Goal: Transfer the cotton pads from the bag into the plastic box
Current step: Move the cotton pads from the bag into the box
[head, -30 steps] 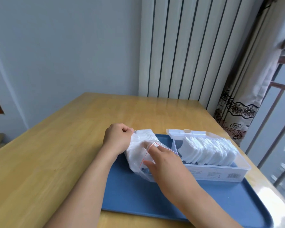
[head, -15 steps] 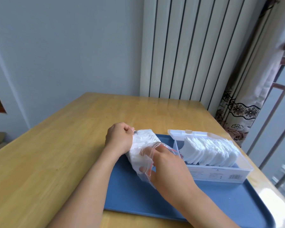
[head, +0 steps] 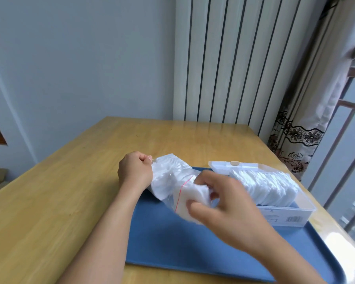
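Observation:
A clear zip bag with a red seal line lies on the blue tray, stuffed with white cotton pads. My left hand is closed on the bag's far end. My right hand pinches a small stack of cotton pads at the bag's mouth, just outside the red line. To the right stands the clear plastic box, lid open, with a row of upright pads filling most of it.
The tray rests on a wooden table near its front right corner. A white radiator and a patterned curtain stand behind. A window railing runs along the right.
My right hand has drawn back out of the bag with a stack of pads between its fingers. My left hand keeps its hold on the bag's end.

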### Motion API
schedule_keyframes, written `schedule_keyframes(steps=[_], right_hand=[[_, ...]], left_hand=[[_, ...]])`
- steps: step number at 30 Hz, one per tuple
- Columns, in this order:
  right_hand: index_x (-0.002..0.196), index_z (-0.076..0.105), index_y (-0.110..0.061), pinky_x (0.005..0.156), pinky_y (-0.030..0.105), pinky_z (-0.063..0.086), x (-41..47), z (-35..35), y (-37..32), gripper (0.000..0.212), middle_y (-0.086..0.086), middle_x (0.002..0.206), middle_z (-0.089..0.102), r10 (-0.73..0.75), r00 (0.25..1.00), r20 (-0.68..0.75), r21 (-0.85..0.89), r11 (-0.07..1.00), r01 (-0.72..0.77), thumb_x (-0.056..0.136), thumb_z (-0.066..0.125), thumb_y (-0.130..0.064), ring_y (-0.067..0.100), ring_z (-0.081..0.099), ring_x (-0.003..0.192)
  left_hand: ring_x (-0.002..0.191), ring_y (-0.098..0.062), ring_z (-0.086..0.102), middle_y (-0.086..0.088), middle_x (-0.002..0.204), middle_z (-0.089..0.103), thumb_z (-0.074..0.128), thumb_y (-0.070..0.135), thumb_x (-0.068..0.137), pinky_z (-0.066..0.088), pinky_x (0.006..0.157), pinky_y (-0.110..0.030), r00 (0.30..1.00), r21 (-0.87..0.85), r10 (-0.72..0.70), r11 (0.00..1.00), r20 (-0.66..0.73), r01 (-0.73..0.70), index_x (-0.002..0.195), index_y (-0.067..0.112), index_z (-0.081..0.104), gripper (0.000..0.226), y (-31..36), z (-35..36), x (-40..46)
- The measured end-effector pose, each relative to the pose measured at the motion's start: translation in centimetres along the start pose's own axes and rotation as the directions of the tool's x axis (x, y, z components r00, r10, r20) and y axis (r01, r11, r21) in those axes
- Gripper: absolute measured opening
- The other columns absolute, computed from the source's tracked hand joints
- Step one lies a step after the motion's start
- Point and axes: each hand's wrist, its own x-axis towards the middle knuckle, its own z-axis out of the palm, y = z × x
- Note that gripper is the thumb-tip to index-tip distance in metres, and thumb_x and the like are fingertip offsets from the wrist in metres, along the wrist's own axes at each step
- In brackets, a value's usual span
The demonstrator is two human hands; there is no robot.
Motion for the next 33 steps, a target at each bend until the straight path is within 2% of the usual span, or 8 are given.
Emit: schedule_keyframes(steps=[4, 7, 10, 15, 19, 24, 28, 33], right_hand=[[0.085, 0.067, -0.01, 0.061, 0.032, 0.044, 0.9, -3.2, 0.6, 0.015, 0.0, 0.072, 0.062, 0.12, 0.981, -0.151, 0.42, 0.906, -0.046, 0.073, 0.064, -0.018, 0.014, 0.054, 0.068], [0.095, 0.075, -0.013, 0.074, 0.046, 0.06, 1.7, -3.9, 1.5, 0.026, 0.01, 0.091, 0.069, 0.25, 0.967, -0.052, 0.81, 0.577, -0.106, 0.083, 0.054, -0.003, 0.024, 0.066, 0.083], [0.103, 0.074, -0.011, 0.072, 0.04, 0.061, 2.0, -3.4, 1.7, 0.035, 0.017, 0.102, 0.068, 0.291, 0.953, 0.084, 0.922, 0.339, -0.185, 0.075, 0.053, -0.005, 0.033, 0.065, 0.092], [0.131, 0.059, 0.006, 0.097, 0.046, 0.052, 2.0, -3.0, 2.1, 0.048, 0.027, 0.125, 0.066, 0.261, 0.956, 0.131, 0.943, 0.265, -0.202, 0.089, 0.042, -0.012, 0.038, 0.063, 0.114], [0.125, 0.064, 0.0, 0.082, 0.036, 0.055, 2.0, -2.6, 2.0, 0.038, 0.018, 0.112, 0.073, 0.299, 0.952, 0.063, 0.926, 0.338, -0.168, 0.098, 0.047, -0.02, 0.028, 0.069, 0.101], [0.114, 0.067, -0.024, 0.069, 0.026, 0.055, 2.0, -2.8, 2.6, 0.019, 0.009, 0.104, 0.075, 0.232, 0.968, -0.097, 0.648, 0.753, -0.116, 0.104, 0.052, -0.019, 0.016, 0.07, 0.087], [0.13, 0.057, -0.033, 0.079, 0.025, 0.056, 2.2, -2.7, 3.5, 0.045, -0.015, 0.11, 0.066, 0.106, 0.919, -0.379, 0.244, 0.97, -0.012, 0.089, 0.075, -0.031, 0.004, 0.063, 0.103], [0.095, 0.069, -0.026, 0.067, 0.032, 0.055, 2.2, -3.3, 3.7, 0.028, -0.013, 0.095, 0.07, -0.016, 0.783, -0.622, 0.095, 0.991, 0.095, 0.075, 0.088, -0.022, 0.011, 0.066, 0.086]], left_hand=[[0.091, -0.032, 0.067, -0.002, 0.085, 0.071, 0.063, 0.024, 0.096, 0.046, 0.073, -0.032, 0.996, 0.064, 0.08, 0.995, -0.026, -0.078, 0.084, 0.011, 0.069, 0.019, 0.4, -0.2, -0.7], [0.107, -0.02, 0.066, 0.007, 0.102, 0.068, 0.06, 0.047, 0.093, 0.049, 0.089, -0.031, 0.957, -0.192, 0.268, 0.939, -0.107, -0.285, 0.103, 0.015, 0.065, 0.034, 3.3, -0.8, -3.2], [0.124, 0.002, 0.057, 0.011, 0.131, 0.062, 0.05, 0.066, 0.082, 0.046, 0.103, -0.016, 0.876, -0.64, 0.459, 0.719, 0.147, -0.27, 0.131, 0.023, 0.055, 0.066, 7.2, -1.3, -8.1], [0.127, 0.03, 0.031, 0.038, 0.138, 0.041, 0.059, 0.059, 0.083, 0.034, 0.099, -0.001, 0.754, -0.634, 0.524, 0.75, 0.395, -0.19, 0.151, 0.038, 0.031, 0.077, 7.8, 1.2, -12.1], [0.135, 0.015, 0.04, 0.026, 0.143, 0.049, 0.052, 0.061, 0.091, 0.036, 0.114, -0.022, 0.763, -0.611, 0.488, 0.776, 0.424, -0.157, 0.15, 0.035, 0.036, 0.066, 7.2, 2.0, -11.4], [0.112, -0.03, 0.07, -0.014, 0.117, 0.073, 0.055, 0.022, 0.103, 0.056, 0.097, -0.048, 0.754, -0.681, 0.395, 0.726, 0.524, 0.093, 0.122, 0.016, 0.064, 0.022, 7.8, 0.9, -10.5], [0.114, -0.031, 0.07, -0.017, 0.12, 0.072, 0.05, 0.013, 0.105, 0.059, 0.093, -0.046, 0.759, -0.708, 0.365, 0.684, 0.539, 0.173, 0.124, 0.005, 0.06, 0.023, 7.7, 0.4, -9.9], [0.106, -0.025, 0.073, -0.016, 0.115, 0.074, 0.054, 0.01, 0.102, 0.062, 0.083, -0.037, 0.764, -0.746, 0.37, 0.633, 0.528, 0.208, 0.121, 0.003, 0.062, 0.022, 7.6, 0.3, -9.6]])
